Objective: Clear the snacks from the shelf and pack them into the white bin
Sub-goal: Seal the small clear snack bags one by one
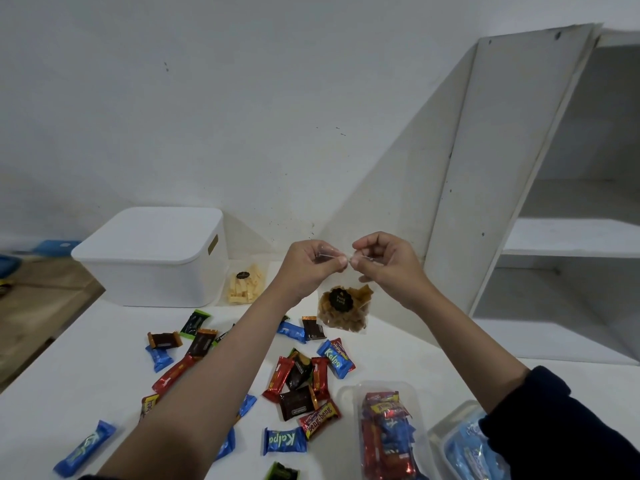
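**Hands pinch the top of a clear snack bag above the table**

Shelving, white and open-fronted, fills the right side of the view, its visible compartments bare; it stands on the white table against the white wall; the white bin sits at the table's far left with its lid on, well apart from the shelf; two clear plastic tubs lie at the near right edge, one packed with red and blue wrapped bars, the other holding blue packets; loose snacks are scattered across the middle of the table, among them a red bar, a blue Kalpa packet, a Beng-beng bar and a dark brown square packet.

Both forearms reach forward from dark sleeves; the left hand and the right hand are raised side by side, fingers curled, each pinching the clear top edge of a small bag of brown crisps between thumb and fingertips; the bag hangs below the hands, above the table and in front of the shelf's left side, a dark round label on its front; a second clear bag of pale yellow sticks stands just beside the bin's right wall.
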A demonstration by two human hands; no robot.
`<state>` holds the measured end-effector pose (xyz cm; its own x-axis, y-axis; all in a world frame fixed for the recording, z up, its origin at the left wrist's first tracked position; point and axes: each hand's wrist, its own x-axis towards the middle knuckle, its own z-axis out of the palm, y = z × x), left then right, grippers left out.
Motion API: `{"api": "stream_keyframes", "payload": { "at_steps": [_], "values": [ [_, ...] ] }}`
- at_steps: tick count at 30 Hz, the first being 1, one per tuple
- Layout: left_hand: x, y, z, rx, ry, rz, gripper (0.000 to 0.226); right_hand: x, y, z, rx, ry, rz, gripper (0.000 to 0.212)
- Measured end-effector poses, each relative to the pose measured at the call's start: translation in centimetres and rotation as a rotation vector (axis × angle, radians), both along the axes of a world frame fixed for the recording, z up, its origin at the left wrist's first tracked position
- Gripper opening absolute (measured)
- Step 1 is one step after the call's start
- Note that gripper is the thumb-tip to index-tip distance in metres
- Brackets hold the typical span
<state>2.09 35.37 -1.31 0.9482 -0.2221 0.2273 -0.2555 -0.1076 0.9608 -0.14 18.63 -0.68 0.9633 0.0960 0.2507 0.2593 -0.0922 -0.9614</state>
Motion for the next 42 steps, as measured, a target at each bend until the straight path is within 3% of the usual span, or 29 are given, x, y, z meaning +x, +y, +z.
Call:
{"api": "stream_keyframes", "payload": {
  "at_steps": [13, 19, 24, 28, 39, 42],
  "values": [
    [0.3, 1.6, 0.0, 0.062, 0.050, -0.125, 0.006, 0.7, 0.7, -0.7, 0.008, 0.038, 0.037, 0.026],
    [0.2, 1.8, 0.0, 0.010, 0.080, -0.136, 0.015, 1.2, 1.1, -1.1, -0.020, 0.016, 0.006, 0.027],
    [0.7, 2.6, -0.3, 0.012, 0.056, -0.041, 0.015, 1.5, 1.4, -1.2, -0.009, 0.021, -0.027, 0.033],
    [1.3, 2.8, -1.1, -0.016, 0.032, 0.074, 0.013, 1.6, 2.0, -1.4, -0.094, 0.019, -0.012, 0.039],
    [0.8, 2.9, -1.4, -0.170, 0.160, 0.060, 0.006, 1.4, 0.9, -1.3, -0.213, 0.006, -0.139, 0.049],
    [0.5, 3.0, -1.2, -0.207, 0.186, 0.013, 0.022, 1.4, 0.7, -0.9, -0.281, -0.013, -0.154, 0.051]
  ]
}}
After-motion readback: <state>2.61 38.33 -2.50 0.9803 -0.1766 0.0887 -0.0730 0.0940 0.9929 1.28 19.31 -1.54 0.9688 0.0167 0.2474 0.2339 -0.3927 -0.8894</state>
